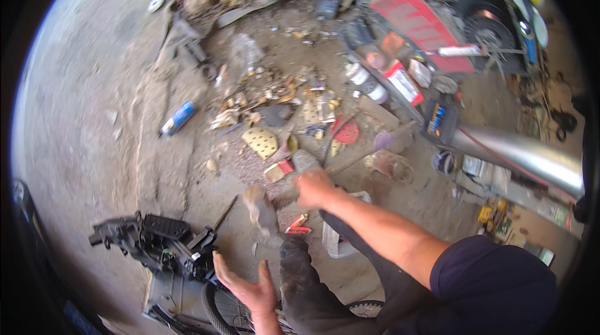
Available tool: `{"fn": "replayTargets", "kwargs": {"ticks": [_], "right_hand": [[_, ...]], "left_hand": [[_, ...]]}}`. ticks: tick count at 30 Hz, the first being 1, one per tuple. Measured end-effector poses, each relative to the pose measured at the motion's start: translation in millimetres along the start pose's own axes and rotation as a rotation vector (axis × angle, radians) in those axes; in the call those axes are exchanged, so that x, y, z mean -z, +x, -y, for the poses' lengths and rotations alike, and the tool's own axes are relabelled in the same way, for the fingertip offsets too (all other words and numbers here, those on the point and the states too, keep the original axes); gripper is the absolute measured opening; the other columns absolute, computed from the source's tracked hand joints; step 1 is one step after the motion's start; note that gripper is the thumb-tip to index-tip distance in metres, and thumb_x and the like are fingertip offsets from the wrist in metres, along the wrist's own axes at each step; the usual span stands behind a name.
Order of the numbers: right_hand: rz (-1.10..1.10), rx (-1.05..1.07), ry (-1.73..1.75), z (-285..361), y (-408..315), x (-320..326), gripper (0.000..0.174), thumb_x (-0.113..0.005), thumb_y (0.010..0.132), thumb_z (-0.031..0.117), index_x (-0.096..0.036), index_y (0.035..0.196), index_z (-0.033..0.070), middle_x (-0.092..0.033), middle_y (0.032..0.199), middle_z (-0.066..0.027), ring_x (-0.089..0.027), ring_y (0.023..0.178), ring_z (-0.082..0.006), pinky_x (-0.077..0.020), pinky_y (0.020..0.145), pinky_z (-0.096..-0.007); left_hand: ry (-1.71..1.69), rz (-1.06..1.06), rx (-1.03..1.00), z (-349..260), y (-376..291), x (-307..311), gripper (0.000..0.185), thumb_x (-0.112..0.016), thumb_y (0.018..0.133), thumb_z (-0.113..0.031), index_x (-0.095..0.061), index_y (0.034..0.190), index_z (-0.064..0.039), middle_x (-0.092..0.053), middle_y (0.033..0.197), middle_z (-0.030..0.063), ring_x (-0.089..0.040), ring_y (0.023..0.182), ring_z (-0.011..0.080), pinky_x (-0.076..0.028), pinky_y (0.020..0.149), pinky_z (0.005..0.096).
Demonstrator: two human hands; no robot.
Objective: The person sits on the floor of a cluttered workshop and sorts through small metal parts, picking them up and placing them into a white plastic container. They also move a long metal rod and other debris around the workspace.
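Note:
My left hand (248, 288) is low in the view, its fingers and thumb spread, with nothing in it. Just beyond it lies a black plastic assembly (173, 241) with ribs and wiring. My right hand (315, 188) is curled, near the centre, beside my right shoe (305, 161); blur hides whether it grips anything. My left shoe (260, 211) rests on the dusty floor. A small red and tan box (278, 171) lies close to the right shoe. Between my feet are small red packets (298, 226), and a white plastic bag or container (340, 236) is partly behind my right forearm.
Yellow and red perforated sanding discs (260, 143) lie among litter ahead. A blue and white spray can (178, 118) lies left. Bottles (368, 83), a black box (439, 121), a silvery metal pipe (525, 154) and a wire spool (487, 23) are right. Bicycle wheels (213, 309) are low.

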State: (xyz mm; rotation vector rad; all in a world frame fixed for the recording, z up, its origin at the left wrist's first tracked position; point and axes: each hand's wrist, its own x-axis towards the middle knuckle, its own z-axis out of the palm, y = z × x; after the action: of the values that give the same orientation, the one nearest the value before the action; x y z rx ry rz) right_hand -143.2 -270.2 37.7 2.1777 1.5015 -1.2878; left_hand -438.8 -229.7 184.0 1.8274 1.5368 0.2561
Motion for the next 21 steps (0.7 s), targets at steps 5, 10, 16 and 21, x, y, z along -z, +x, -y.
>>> {"fn": "replayTargets", "kwargs": {"ticks": [5,10,16,21], "right_hand": [[-0.167,0.092,0.113,8,-129,38,0.026,-0.08,0.073,0.023,-0.077,0.096,0.012,-0.076,0.101,-0.0092,-0.069,0.109,-0.0291,-0.047,0.093,-0.0464],[-0.277,0.102,0.218,-3,-220,112,0.019,-0.079,0.071,0.018,-0.074,0.089,0.012,-0.073,0.095,-0.0069,-0.067,0.104,-0.0286,-0.0467,0.09,-0.0436],[-0.471,0.242,0.341,37,-324,190,0.024,-0.077,0.065,0.019,-0.07,0.087,0.012,-0.07,0.092,-0.0069,-0.068,0.099,-0.0304,-0.0491,0.088,-0.0459],[-0.622,0.501,0.683,142,-392,213,0.031,-0.076,0.069,0.016,-0.067,0.098,0.01,-0.066,0.101,-0.0084,-0.065,0.105,-0.0317,-0.0492,0.095,-0.0484]], "left_hand": [[-0.346,0.415,-0.033,-31,13,7,0.131,-0.092,0.081,-0.054,-0.013,0.17,0.002,-0.033,0.169,0.0282,-0.034,0.158,0.037,-0.027,0.129,0.0498],[-0.579,0.71,-0.041,-128,-25,29,0.14,-0.101,0.07,-0.05,-0.018,0.166,0.007,-0.057,0.149,0.0273,-0.059,0.137,0.0351,-0.047,0.116,0.0464],[-0.469,0.475,-0.136,-244,-74,117,0.088,-0.096,0.065,-0.014,-0.052,0.139,0.005,-0.068,0.118,0.0124,-0.066,0.107,0.0214,-0.054,0.099,0.0389],[-0.537,0.5,0.038,-280,-100,296,0.087,-0.092,0.082,-0.013,-0.041,0.15,0.0,-0.067,0.113,0.0095,-0.067,0.092,0.0153,-0.057,0.077,0.0312]]}}
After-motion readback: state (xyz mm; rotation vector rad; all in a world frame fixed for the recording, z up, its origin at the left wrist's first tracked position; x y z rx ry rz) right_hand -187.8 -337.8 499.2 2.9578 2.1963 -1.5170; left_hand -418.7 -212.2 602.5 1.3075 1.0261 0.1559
